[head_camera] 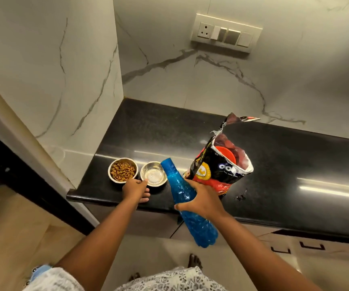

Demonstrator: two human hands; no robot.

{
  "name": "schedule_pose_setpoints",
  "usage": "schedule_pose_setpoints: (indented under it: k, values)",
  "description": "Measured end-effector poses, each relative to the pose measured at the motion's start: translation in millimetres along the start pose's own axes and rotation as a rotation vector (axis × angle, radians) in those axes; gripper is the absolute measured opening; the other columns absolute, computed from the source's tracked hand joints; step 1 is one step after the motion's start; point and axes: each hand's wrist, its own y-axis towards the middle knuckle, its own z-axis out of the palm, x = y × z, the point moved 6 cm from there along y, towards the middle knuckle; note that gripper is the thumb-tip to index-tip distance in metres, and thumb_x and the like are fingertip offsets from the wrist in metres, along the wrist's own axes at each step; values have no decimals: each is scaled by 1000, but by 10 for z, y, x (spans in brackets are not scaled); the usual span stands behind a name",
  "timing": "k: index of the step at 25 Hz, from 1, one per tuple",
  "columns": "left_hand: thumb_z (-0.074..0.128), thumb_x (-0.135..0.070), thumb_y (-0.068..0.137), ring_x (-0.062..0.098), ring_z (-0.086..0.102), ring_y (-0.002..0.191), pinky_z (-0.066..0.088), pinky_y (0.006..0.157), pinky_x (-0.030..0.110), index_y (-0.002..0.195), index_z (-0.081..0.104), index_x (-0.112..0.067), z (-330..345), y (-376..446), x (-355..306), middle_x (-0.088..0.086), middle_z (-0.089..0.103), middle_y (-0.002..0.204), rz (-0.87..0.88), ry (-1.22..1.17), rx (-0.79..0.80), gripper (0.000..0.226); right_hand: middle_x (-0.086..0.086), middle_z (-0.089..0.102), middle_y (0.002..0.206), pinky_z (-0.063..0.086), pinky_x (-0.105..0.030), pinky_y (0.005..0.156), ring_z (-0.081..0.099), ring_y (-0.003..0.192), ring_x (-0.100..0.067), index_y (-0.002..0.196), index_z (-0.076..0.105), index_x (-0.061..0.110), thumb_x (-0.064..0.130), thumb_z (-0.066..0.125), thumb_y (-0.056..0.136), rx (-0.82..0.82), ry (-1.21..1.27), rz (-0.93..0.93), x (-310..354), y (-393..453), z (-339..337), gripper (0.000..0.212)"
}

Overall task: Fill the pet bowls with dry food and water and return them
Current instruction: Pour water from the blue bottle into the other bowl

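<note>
Two small steel bowls stand side by side near the left front corner of the black counter [274, 164]. The left bowl [123, 170] holds brown dry food. The right bowl [154, 174] has clear water in it. My right hand [200, 201] grips a blue plastic bottle [182, 192], tilted with its open mouth over the right bowl's rim. My left hand [134, 189] rests on the counter with its fingertips at the near rim of the right bowl.
An open black and red pet food bag [217, 171] stands just right of the bottle, an orange scoop inside. A marble wall pillar closes the counter's left end. A switch panel [226, 33] sits on the back wall. Some dark crumbs lie by the bag.
</note>
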Motion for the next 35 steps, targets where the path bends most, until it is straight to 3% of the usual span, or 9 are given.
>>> schedule_pose_setpoints:
  k: [4,8,17,24,35]
  values:
    - [58,-6,96,25,68,69,59,45,27,115,53,0,-4,83,21,23,66,91,-1,-198,2,21,10,71,120,50,-25,89,65,106,-11,143,56,33,62,85,55,65,-113,23,-27,71,73,97]
    - [58,2,93,28,71,72,61,50,28,112,54,5,10,123,44,29,67,100,3,-235,-16,20,9,73,118,47,-24,83,65,105,-12,142,56,36,60,86,57,120,-157,44,-47,101,118,93]
    - [57,3,94,28,72,73,61,53,29,109,55,2,-37,142,154,24,67,94,27,-247,13,16,10,72,115,49,-27,81,64,102,-12,140,57,39,66,82,52,221,-256,95,-110,248,215,95]
    - [59,1,94,27,73,74,61,54,33,111,56,2,-52,189,189,25,69,100,40,-257,30,17,6,70,120,52,-31,89,62,109,-16,140,56,37,66,83,53,257,-312,120,-172,300,278,96]
    - [58,0,94,28,72,73,62,52,33,113,55,5,-56,164,205,28,67,102,54,-287,61,19,3,69,124,49,-30,83,63,110,-19,138,59,28,63,86,54,301,-359,157,-249,290,333,95]
